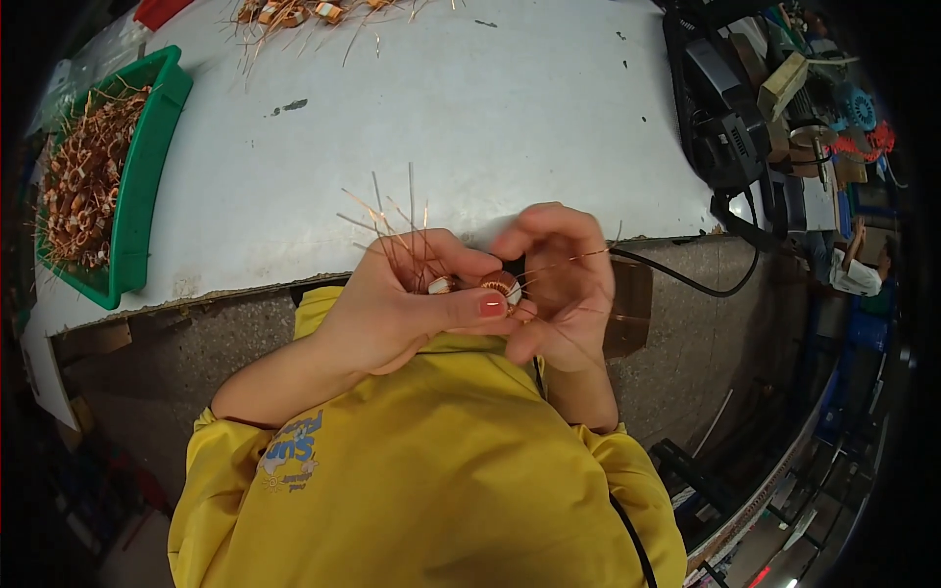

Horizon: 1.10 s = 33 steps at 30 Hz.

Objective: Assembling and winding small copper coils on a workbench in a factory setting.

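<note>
My left hand (402, 304) is closed around copper-wound ring coils. One ring coil (503, 284), with a white section on its side, is pinched at the thumb and fingertips. A second coil (439, 285) sits deeper in the palm, and several long wire leads (397, 218) fan out above that hand. Close against the pinched coil, my right hand (569, 284) is curved with its fingers apart and slightly blurred. Thin copper leads (573, 259) from the coil run across its palm. Whether a right fingertip touches the coil is hard to make out.
A green bin (147, 186) heaped with copper coils stands on the white table (441, 118) at the left. More coils (323, 12) lie at the far edge. Black equipment (725, 118) with a cable (701, 289) is at the right. Another person (858, 269) is far right.
</note>
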Each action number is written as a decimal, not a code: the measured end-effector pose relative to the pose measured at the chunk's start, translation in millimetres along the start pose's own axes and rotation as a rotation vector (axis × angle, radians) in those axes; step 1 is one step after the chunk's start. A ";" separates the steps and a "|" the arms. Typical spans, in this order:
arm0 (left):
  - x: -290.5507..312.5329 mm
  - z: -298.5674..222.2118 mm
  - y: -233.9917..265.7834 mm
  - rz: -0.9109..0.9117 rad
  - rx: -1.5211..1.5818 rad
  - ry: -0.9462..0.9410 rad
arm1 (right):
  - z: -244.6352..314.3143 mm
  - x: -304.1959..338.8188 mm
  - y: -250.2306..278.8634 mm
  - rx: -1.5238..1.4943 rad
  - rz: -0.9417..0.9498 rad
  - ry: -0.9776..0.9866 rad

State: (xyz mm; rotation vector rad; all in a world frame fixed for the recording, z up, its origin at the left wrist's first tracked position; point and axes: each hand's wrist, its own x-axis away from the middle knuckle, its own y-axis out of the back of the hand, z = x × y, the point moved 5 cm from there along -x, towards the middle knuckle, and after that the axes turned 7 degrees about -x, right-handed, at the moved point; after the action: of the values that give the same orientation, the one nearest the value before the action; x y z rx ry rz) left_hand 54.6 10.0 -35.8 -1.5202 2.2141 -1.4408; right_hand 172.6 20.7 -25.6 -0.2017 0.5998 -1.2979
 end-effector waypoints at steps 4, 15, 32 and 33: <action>6.3 -3.9 0.8 -0.012 -0.418 -0.142 | 4.3 -3.4 -3.7 0.296 0.123 -0.104; 23.9 4.7 -19.2 0.245 -0.726 -0.340 | 34.7 19.1 -9.0 0.544 0.324 0.050; 30.1 4.7 31.0 0.435 0.135 -0.107 | 146.8 77.3 122.3 0.204 -0.758 0.282; 30.1 -0.1 30.7 0.417 0.112 -0.139 | 131.4 77.0 92.8 0.370 -0.640 0.211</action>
State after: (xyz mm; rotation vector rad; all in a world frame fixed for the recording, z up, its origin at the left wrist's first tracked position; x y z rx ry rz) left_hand 18.7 -11.3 -46.2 -1.0100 2.1585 -1.2618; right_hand 330.2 -50.7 17.3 0.0613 0.4737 -2.0427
